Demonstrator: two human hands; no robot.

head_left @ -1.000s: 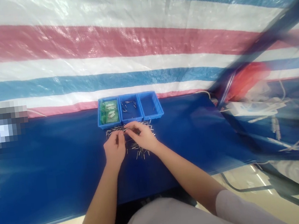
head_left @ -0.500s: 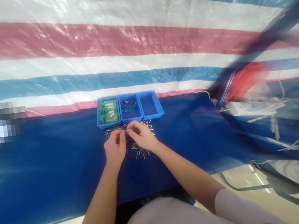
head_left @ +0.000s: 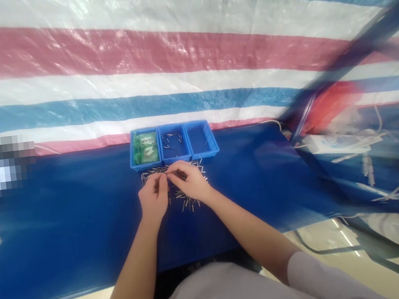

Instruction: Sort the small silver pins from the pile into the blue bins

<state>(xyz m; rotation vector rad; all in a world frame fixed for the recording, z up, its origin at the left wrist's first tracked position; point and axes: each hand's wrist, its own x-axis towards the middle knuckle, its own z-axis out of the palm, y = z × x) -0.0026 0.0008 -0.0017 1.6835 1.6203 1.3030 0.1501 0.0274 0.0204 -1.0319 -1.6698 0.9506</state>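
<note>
Pinching a thin dark piece (head_left: 166, 174), can't tell what, between left hand (head_left: 153, 196) and right hand (head_left: 192, 183), over metal pins (head_left: 190, 201) mostly loose on worktop (head_left: 67, 222), with just a few in middle bin (head_left: 172, 160).

Glossy, creased red-white-and-blue striped plastic sheeting (head_left: 174, 51) gleams on my remote feed alongside smooth, rectangular blue plastic bins (head_left: 176, 160) and slim, shiny metal pins (head_left: 188, 201).

Left and right of frame centre, the blue tabletop (head_left: 67, 222) offered passage; at centre, blue bins (head_left: 160, 149) (raised walls, scattered pins (head_left: 189, 201) just below) obstructed, a striped sheet (head_left: 138, 51) behind.
</note>
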